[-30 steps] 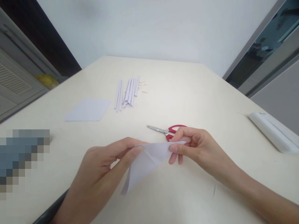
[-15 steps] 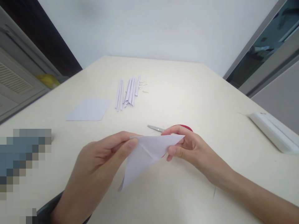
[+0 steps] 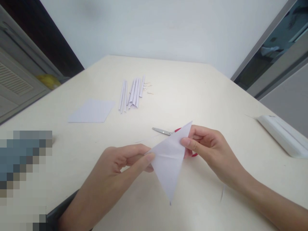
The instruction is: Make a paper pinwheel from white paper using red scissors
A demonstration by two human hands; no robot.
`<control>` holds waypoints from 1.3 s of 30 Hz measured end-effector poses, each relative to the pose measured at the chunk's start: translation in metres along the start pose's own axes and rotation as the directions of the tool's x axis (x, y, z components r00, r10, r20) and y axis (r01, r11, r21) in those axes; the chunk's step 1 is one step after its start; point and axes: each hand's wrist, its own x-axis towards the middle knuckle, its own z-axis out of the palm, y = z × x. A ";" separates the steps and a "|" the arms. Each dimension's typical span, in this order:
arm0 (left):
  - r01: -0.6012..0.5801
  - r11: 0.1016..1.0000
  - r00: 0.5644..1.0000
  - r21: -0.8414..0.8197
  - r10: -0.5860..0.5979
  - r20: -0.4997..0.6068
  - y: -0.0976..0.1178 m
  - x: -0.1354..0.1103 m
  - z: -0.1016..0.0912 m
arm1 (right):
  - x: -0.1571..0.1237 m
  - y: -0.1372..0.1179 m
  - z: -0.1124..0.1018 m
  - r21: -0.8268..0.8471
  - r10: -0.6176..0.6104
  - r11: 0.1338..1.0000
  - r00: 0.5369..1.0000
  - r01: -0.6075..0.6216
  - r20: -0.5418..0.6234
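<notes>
Between my two hands is a white sheet of paper (image 3: 170, 160) folded into a triangle, one point hanging down and another aimed up to the right. A faint crease runs across it. My left hand (image 3: 131, 162) pinches its left corner between thumb and fingers. My right hand (image 3: 204, 141) grips its right edge, thumb in front and fingers behind. Behind the paper lie scissors (image 3: 161, 131) with red handles, their blades pointing left; paper and hand partly cover the handles.
Several rolled paper tubes (image 3: 134, 93) lie farther back, with small scraps (image 3: 149, 93) beside them. Flat white paper (image 3: 92, 111) rests at the left. A long white object (image 3: 284, 136) lies at the right edge. A thin paper strip (image 3: 222, 193) is by my right forearm. Blurred blocks cover the lower left.
The folded paper has turned, so its lower point now hangs down at the middle and its right point is higher. My left hand has shifted right; my right hand has re-gripped the right edge.
</notes>
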 end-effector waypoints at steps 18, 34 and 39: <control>-0.050 0.995 0.999 0.083 0.049 0.010 0.002 0.000 0.003 | 0.001 -0.001 0.002 -0.054 0.093 0.995 0.975 -0.084 0.199; -0.117 0.974 0.993 0.192 0.120 -0.002 0.001 -0.003 -0.002 | 0.001 -0.003 0.001 -0.315 0.065 0.949 0.981 -0.005 0.180; -0.093 0.976 0.996 0.197 0.090 0.024 0.002 -0.004 0.000 | -0.005 -0.003 0.003 -0.381 -0.024 0.923 0.996 0.055 0.086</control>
